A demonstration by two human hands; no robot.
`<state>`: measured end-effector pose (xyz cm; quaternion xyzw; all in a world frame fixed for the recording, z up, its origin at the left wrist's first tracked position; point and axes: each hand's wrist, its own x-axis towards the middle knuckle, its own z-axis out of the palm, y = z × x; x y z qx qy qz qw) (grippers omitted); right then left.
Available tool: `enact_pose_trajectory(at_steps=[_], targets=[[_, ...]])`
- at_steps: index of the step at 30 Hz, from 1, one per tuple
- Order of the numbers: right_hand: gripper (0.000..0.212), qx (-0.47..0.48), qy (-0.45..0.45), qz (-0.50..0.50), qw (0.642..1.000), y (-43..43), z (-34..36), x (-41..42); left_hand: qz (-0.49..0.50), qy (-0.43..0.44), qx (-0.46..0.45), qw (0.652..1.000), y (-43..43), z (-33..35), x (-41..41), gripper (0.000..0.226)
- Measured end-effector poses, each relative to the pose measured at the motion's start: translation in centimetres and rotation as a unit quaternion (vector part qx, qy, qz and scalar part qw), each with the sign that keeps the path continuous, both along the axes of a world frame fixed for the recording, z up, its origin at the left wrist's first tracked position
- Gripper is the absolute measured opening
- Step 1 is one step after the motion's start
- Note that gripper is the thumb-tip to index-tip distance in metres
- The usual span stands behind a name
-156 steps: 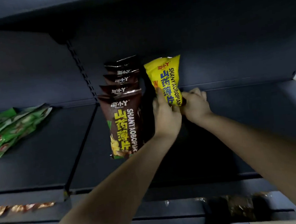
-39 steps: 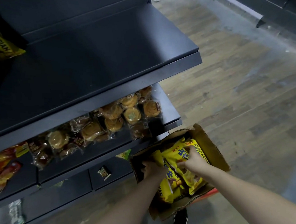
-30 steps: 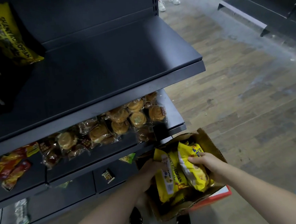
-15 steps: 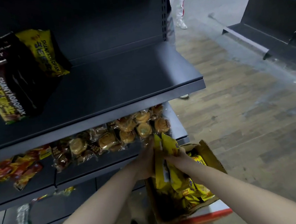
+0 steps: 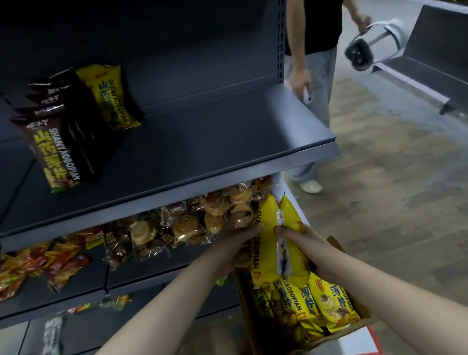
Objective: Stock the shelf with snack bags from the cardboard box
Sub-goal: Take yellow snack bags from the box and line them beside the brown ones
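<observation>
Both hands hold a pair of yellow snack bags (image 5: 276, 244) upright, pressed together, above the open cardboard box (image 5: 346, 255) on the floor. My left hand (image 5: 241, 234) grips their left side and my right hand (image 5: 292, 236) their right side. More yellow bags (image 5: 311, 310) lie in the box. On the dark upper shelf (image 5: 196, 152) a single yellow bag (image 5: 110, 97) leans against the back panel, next to a row of brown bags (image 5: 60, 136).
The lower shelf (image 5: 138, 269) carries clear packs of round cakes (image 5: 197, 221) and red-orange packets (image 5: 21, 266). A person (image 5: 315, 55) stands at the shelf's right end holding a white headset (image 5: 371, 44). Another dark shelf unit (image 5: 439, 66) stands across the wooden-floor aisle.
Both hands took two yellow bags out of the box and lifted them up to the lower shelf's level. My view tilted upward; a standing person came into sight.
</observation>
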<state>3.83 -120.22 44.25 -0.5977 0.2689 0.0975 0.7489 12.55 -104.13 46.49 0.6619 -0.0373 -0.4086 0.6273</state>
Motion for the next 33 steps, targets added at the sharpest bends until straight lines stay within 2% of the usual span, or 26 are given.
enact_pose_trajectory(at_steps=[2, 3, 6, 8, 10, 14, 16, 18, 20, 25, 27, 29, 33], targets=[[0.024, 0.012, -0.015, -0.002, 1.000, -0.2, 0.7, -0.1, 0.022, -0.031, -0.009, 0.999, 0.2, 0.4, -0.1, 0.060], [0.024, 0.017, -0.023, -0.005, 1.000, -0.4, 1.2, -0.1, 0.021, -0.049, -0.015, 0.998, 0.2, 0.7, -0.1, 0.061], [0.020, 0.041, -0.047, -0.026, 0.998, -0.6, 2.9, 0.0, 0.025, -0.098, -0.010, 0.995, 0.1, 2.4, -0.1, 0.044], [0.022, 0.055, -0.058, -0.044, 0.996, -0.5, 4.5, 0.3, 0.022, -0.121, -0.006, 0.992, -0.1, 4.0, -0.2, 0.056], [0.029, 0.063, -0.073, -0.053, 0.994, -0.2, 6.1, 0.9, -0.005, -0.136, -0.004, 0.991, -0.3, 5.4, -0.3, 0.078], [0.038, 0.082, -0.112, -0.038, 0.990, 1.1, 9.4, 2.4, -0.115, -0.172, -0.002, 0.978, 0.8, 8.5, -0.7, 0.075], [0.047, 0.067, -0.129, -0.021, 0.989, 1.8, 10.8, 3.2, -0.162, -0.212, 0.017, 0.964, 1.9, 9.8, -0.5, 0.083], [0.063, 0.044, -0.134, -0.002, 0.990, 2.8, 11.9, 4.0, -0.181, -0.257, 0.042, 0.948, 3.0, 10.9, -0.4, 0.100], [0.076, 0.019, -0.142, 0.017, 0.990, 4.1, 12.5, 4.9, -0.171, -0.260, 0.058, 0.948, 4.2, 12.0, -0.2, 0.118], [0.096, -0.039, -0.171, 0.021, 0.984, 7.9, 13.5, 7.1, -0.115, -0.267, 0.086, 0.953, 7.5, 13.3, 0.8, 0.129], [0.089, -0.069, -0.175, 0.044, 0.981, 8.9, 14.0, 8.3, -0.085, -0.286, 0.080, 0.951, 8.7, 13.6, 1.0, 0.140], [0.073, -0.077, -0.181, 0.064, 0.978, 9.9, 14.7, 9.9, -0.031, -0.290, 0.079, 0.953, 9.9, 13.7, 1.7, 0.150], [0.039, -0.085, -0.191, 0.045, 0.977, 11.7, 16.1, 13.5, 0.082, -0.281, 0.075, 0.953, 12.1, 13.1, 4.5, 0.137]])
